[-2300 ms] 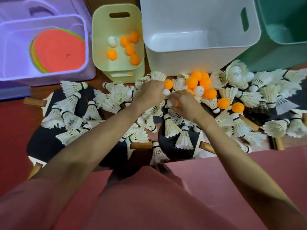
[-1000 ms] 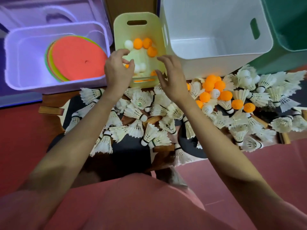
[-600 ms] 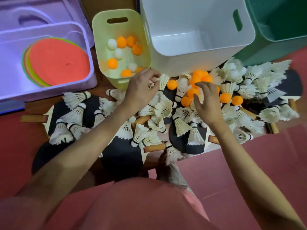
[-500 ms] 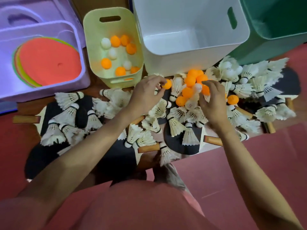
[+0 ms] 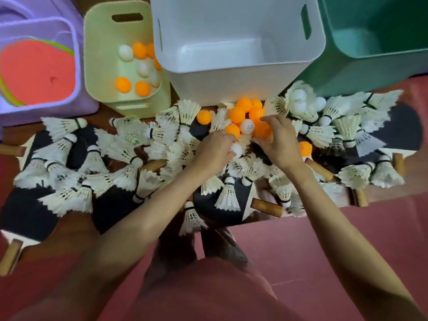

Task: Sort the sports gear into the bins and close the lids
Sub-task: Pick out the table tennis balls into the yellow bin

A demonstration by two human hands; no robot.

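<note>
I am kneeling over a tabletop (image 5: 14,135) strewn with gear, and four bins are standing along its far edge. From eleven o'clock round to one: a purple bin (image 5: 76,72) holding flat coloured discs (image 5: 37,72), a small yellow bin (image 5: 102,54) with a few balls already lying in it, a big white bin (image 5: 231,82) and a green bin (image 5: 370,72), both of which are showing nothing inside from here. Black paddles (image 5: 25,216) with wooden handles are lying flat across the tabletop, and white shuttlecocks (image 5: 62,149) are scattered thickly over them.

I am working on the ping-pong balls. A cluster of orange balls (image 5: 239,113) is sitting at twelve o'clock, just before the white bin. My left hand (image 5: 214,150) is curling round a white ball (image 5: 236,149). My right hand (image 5: 279,141) is closing over orange balls at the cluster's right side, fingers bent round them.

Next, I judge, both hands should be lifting clear and swinging toward eleven o'clock to drop their balls into the yellow bin. That calls for a firm cupped hold, since round balls slip easily, and for clearing the shuttlecocks without dragging any along. Shuttlecocks, paddles and lids are still waiting.
</note>
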